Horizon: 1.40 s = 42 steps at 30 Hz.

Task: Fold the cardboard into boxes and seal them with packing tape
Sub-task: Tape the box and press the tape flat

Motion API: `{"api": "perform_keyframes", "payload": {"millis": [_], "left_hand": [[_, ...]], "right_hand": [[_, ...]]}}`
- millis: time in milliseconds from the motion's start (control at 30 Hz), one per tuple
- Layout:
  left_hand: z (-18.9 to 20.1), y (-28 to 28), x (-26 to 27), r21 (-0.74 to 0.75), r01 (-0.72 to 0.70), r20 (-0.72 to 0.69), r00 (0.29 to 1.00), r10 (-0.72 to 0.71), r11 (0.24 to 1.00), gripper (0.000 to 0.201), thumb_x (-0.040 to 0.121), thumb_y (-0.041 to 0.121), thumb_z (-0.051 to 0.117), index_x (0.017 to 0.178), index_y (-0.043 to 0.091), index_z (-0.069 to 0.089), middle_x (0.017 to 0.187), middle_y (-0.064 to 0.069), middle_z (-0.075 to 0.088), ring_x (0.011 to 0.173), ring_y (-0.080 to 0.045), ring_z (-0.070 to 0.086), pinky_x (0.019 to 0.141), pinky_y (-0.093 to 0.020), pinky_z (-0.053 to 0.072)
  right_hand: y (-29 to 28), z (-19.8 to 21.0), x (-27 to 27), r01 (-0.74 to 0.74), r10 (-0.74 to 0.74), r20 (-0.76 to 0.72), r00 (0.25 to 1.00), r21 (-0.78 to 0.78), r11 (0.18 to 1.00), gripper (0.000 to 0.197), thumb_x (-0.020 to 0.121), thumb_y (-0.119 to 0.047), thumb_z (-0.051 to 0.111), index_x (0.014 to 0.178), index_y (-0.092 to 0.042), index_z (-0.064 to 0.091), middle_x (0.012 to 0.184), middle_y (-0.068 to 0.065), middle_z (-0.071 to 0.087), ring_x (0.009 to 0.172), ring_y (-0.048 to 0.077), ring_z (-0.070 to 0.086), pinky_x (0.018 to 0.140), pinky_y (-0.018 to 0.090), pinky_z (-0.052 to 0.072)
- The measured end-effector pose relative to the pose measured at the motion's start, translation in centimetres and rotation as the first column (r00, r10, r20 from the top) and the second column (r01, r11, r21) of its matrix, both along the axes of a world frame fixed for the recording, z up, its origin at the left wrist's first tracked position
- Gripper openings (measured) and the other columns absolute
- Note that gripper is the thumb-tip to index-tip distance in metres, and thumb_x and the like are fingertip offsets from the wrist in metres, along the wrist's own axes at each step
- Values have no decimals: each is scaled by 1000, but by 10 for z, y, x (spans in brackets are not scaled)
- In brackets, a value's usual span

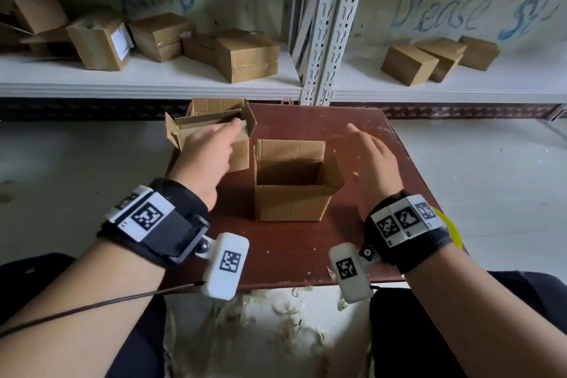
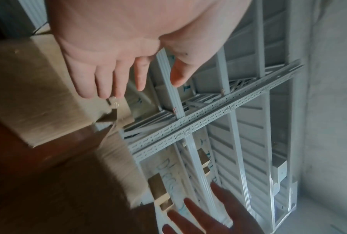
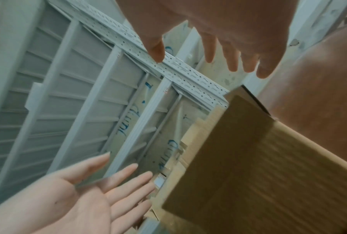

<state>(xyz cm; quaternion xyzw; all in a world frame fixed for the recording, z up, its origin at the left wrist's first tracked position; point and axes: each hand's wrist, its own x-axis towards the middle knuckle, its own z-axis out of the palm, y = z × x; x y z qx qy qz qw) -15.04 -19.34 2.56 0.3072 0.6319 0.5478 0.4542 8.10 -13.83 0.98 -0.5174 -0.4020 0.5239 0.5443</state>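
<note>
Now the left hand (image 1: 204, 156), grip spread and holding nothing, hovers over the far box (image 1: 211, 129) at the worktop's (image 1: 368, 132) back-left; the right hand (image 1: 372, 159), equally slack, flanks the open near box (image 1: 293, 190), which lies between both wrists.

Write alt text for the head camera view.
Two open hands reach over a brown table: the left hand over an unsealed cardboard box at the far left corner, the right hand beside an upright open-topped box at the centre. White shelves behind hold closed boxes.
</note>
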Motion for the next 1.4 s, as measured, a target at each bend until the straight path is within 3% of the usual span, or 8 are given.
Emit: {"api": "perform_keyframes", "payload": {"millis": [133, 333, 433, 600, 800, 967, 1100, 1400], "left_hand": [[13, -10, -19, 70, -88, 35, 996, 86, 994, 29, 102, 32, 62, 127, 18, 64, 127, -2, 68, 118, -17, 64, 103, -39, 48], [11, -10, -16, 16, -77, 26, 997, 77, 997, 18, 101, 31, 62, 116, 23, 66, 125, -2, 68, 118, -20, 64, 105, -44, 48], [8, -5, -10, -1, -58, 20, 998, 58, 998, 16, 101, 30, 62, 115, 24, 64, 126, -4, 67, 119, -21, 63, 106, -44, 47], [-6, 5, 2, -72, -12, 7, 1000, 13, 997, 6, 100, 33, 62, 96, 28, 63, 115, -2, 66, 112, -21, 61, 98, -42, 47], [-37, 17, 26, -195, 42, 39, 999, -35, 980, 29, 99, 50, 58, 117, 29, 65, 112, 8, 61, 109, -18, 56, 110, -51, 44], [-36, 12, 28, -212, 45, 26, 999, -41, 976, 30, 98, 49, 60, 115, 24, 61, 111, 0, 61, 100, -17, 56, 107, -52, 48], [-26, 2, 10, -185, 6, 36, 999, 1, 983, 23, 99, 41, 63, 112, 22, 64, 103, 3, 60, 98, -15, 56, 105, -50, 49], [-14, -28, -47, -88, -53, 56, 997, 58, 995, 18, 93, 35, 65, 102, 21, 61, 103, -5, 58, 94, -24, 52, 86, -41, 43]], "right_hand": [[-7, 16, 9, -21, 22, -9, 1000, 35, 999, 11, 99, -29, 66, 98, -18, 70, 79, -10, 74, 65, -1, 64, 62, 17, 50], [-13, 16, 8, -14, 13, 55, 998, 5, 1000, 28, 100, -20, 59, 87, 5, 64, 62, -10, 55, 56, 4, 47, 56, 23, 36], [-9, 17, 8, -4, 5, 45, 999, -13, 1000, 17, 100, -16, 58, 91, -8, 70, 55, -17, 59, 48, -3, 51, 48, 15, 40], [4, 1, 2, -3, 6, 75, 997, -41, 999, 36, 96, -21, 60, 107, 13, 65, 84, 9, 64, 74, 20, 49, 59, 29, 39], [13, -22, -13, -33, 87, 164, 983, -306, 951, 30, 94, -41, 61, 109, -17, 70, 85, -5, 66, 73, 16, 60, 63, 26, 50], [6, -23, -36, -91, 166, 248, 955, -287, 954, 45, 95, -46, 62, 128, -15, 65, 116, 4, 70, 110, 26, 67, 104, 44, 52], [6, -20, -53, -153, 216, 310, 926, -217, 964, 41, 100, -42, 59, 124, -11, 68, 109, 4, 70, 88, 17, 63, 69, 30, 48], [-9, -7, -99, -292, 325, 154, 933, -202, 935, 23, 100, -38, 62, 107, -18, 73, 74, -9, 59, 60, 7, 52, 39, 13, 35]]}}
